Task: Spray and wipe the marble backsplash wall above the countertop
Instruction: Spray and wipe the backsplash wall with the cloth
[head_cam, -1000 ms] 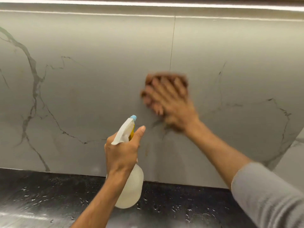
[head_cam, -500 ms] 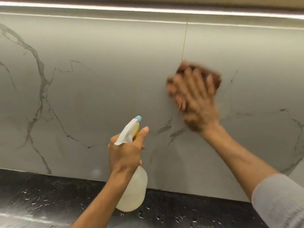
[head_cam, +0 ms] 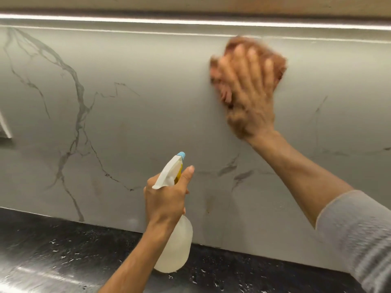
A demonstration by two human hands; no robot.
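The grey marble backsplash (head_cam: 131,127) with dark veins fills the view. My right hand (head_cam: 249,92) lies flat on a brown cloth (head_cam: 277,62), pressing it against the wall near the top edge; both are motion-blurred. My left hand (head_cam: 167,199) grips a white spray bottle (head_cam: 175,248) by its neck, thumb up beside the yellow trigger. Its blue nozzle (head_cam: 181,154) points at the wall, lower and left of the cloth.
A black speckled countertop (head_cam: 53,256) runs along the bottom, glossy with white flecks. A bright light strip (head_cam: 190,21) runs under the cabinet above the wall. A pale object edge (head_cam: 5,127) shows at the far left.
My right hand has swept the cloth up and to the right, from mid-wall to near the wall's top edge. The left hand and bottle have stayed almost still.
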